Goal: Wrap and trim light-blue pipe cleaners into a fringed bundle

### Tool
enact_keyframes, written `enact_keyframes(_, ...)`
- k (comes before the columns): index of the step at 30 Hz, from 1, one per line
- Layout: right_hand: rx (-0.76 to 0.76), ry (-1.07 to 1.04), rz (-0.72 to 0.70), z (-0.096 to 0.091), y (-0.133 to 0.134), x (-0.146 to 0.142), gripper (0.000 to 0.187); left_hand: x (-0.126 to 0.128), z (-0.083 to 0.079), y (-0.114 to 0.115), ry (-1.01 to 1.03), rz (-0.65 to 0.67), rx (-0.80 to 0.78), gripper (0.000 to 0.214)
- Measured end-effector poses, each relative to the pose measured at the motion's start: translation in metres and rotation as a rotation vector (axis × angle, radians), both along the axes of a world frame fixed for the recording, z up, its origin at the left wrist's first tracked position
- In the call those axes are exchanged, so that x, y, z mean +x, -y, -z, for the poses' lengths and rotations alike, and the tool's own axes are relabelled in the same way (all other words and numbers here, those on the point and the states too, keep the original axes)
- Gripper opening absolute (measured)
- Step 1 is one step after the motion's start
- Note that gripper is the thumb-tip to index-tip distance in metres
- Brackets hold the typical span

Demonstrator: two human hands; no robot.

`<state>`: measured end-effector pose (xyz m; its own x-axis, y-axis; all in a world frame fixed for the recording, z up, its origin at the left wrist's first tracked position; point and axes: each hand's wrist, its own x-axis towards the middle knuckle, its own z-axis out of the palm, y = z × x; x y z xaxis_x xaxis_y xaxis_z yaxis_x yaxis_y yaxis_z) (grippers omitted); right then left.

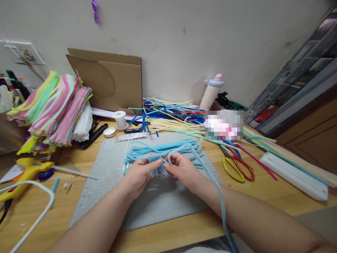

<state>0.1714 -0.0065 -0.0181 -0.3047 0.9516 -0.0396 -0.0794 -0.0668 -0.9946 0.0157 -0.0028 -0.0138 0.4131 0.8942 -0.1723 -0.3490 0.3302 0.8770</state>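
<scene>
1. Both hands are on the bundle of light blue fuzzy pipe cleaners [160,149], which sits over the middle of the grey gridded cutting mat [105,168].
2. The left hand [140,174] comes in from the near left. Its fingers [157,162] are pinched together on the bundle's near edge, with the thumb on top.
3. The right hand [184,168] is right beside it, practically touching. Its fingers [169,164] are closed on the same clump, just right of the left thumb.
4. So the gripped bit is squeezed between the two sets of fingertips, and the rest of the strands fan out left, right and far of the hands, lying flat on the mat.
5. One long light blue strand [219,200] runs from the right hand past the right wrist and off the near edge of the wooden tabletop [263,189].
6. The yellow-and-red handled scissors [238,168] lie on the tabletop to the right, just off the mat.
7. The yellow hot glue gun [28,170] is at the near left, well apart from the hands.
8. A thick stack of pastel pipe cleaners [55,109] sits far left, and a messy pile of mixed-colour pipe cleaners [171,112] lies beyond the mat.
9. A brown cardboard sheet [113,80] leans on the wall behind all that.
</scene>
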Motion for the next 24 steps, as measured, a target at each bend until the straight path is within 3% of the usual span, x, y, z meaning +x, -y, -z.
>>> enact_keyframes(4,0.018,-0.016,0.022,0.006,0.0,0.0,0.022,0.0,-0.001,0.0,-0.028,-0.078,0.037,0.012)
enact_keyframes(10,-0.265,-0.172,0.004,0.004,0.005,-0.005,0.029,0.002,-0.002,-0.001,0.102,0.018,-0.043,0.014)
enact_keyframes(17,-0.431,-0.407,0.019,0.006,0.003,-0.008,0.025,0.005,0.004,0.001,0.101,-0.039,-0.15,0.011)
enact_keyframes(24,-0.519,-0.419,0.081,0.008,0.003,-0.01,0.019,0.007,0.01,-0.001,0.043,-0.051,-0.04,0.014)
